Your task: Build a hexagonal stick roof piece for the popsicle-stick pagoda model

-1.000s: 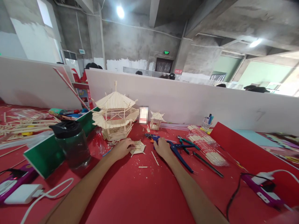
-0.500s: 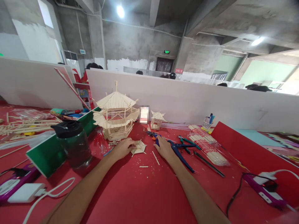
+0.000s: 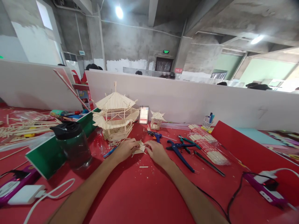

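Note:
A small stick lattice (image 3: 139, 150) lies on the red table between my hands. My left hand (image 3: 127, 148) grips its left side, fingers closed on it. At its right edge is my right hand (image 3: 157, 151), with thumb and fingertips drawn together; whatever is between them is too small to make out. Behind them stand a large two-roofed stick pavilion (image 3: 115, 116) and a small stick pavilion (image 3: 157, 119). The blue glue gun (image 3: 155, 135) rests just beyond my right hand. One short stick (image 3: 144, 167) lies in front of the lattice.
At the right are blue cutters (image 3: 179, 155), pliers (image 3: 187, 144), a dark long tool (image 3: 209, 163) and bagged sticks (image 3: 207, 144). A dark bottle (image 3: 72, 144) stands left beside a green board (image 3: 44, 158). Power strips (image 3: 265, 193) and cables lie at both sides.
My right hand has left the glue gun and moved left to the lattice. The longer stick that lay right of the lattice no longer shows on the table. My left hand shifted slightly right.

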`<state>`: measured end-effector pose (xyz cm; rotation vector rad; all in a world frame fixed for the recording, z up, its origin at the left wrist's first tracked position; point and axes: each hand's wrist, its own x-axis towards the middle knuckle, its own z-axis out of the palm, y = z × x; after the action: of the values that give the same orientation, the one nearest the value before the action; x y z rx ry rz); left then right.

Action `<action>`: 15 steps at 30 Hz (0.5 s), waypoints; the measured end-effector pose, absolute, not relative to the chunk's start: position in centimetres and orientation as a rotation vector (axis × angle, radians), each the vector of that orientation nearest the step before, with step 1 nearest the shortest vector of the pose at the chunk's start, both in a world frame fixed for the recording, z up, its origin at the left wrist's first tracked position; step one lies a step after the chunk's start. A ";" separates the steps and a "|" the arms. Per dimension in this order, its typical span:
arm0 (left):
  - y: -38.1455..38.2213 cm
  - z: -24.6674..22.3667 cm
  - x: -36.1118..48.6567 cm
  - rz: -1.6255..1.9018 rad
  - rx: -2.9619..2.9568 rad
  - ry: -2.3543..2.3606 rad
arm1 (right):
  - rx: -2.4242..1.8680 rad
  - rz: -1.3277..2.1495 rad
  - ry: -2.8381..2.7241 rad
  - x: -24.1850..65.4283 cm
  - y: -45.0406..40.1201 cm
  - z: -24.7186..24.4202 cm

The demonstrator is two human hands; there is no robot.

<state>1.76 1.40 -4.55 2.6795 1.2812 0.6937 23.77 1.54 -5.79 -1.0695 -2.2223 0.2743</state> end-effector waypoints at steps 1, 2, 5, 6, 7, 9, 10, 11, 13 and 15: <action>1.4 -4.5 1.9 0.724 2.692 1.262 | -1.068 0.277 -2.218 23.7 1.4 -5.8; 1.4 -4.5 2.0 0.760 2.695 1.242 | -1.065 0.279 -2.211 23.6 1.4 -5.7; 1.4 -4.5 2.1 0.880 2.678 1.192 | -1.038 0.287 -2.176 23.7 1.3 -5.5; 1.4 -4.4 2.2 0.907 2.675 1.177 | -1.026 0.288 -2.169 23.8 1.3 -5.4; 1.4 -4.4 2.2 0.924 2.678 1.162 | -1.015 0.287 -2.168 23.8 1.2 -5.4; 1.3 -4.4 2.4 0.937 2.686 1.134 | -1.012 0.271 -2.172 23.8 1.1 -5.3; 1.2 -4.4 2.4 0.932 2.689 1.126 | -1.016 0.263 -2.175 23.8 1.1 -5.3; 1.1 -4.3 2.5 0.921 2.693 1.124 | -1.023 0.257 -2.178 23.7 1.0 -5.2; 0.9 -4.2 2.4 0.884 2.688 1.142 | -1.042 0.262 -2.187 23.7 1.0 -5.2; 0.8 -4.0 2.2 0.825 2.671 1.169 | -1.062 0.287 -2.205 23.7 1.0 -5.1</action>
<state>2.24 0.82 -4.02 2.6709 1.1692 0.8254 23.72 0.96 -5.08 -1.0625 -2.2050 0.2867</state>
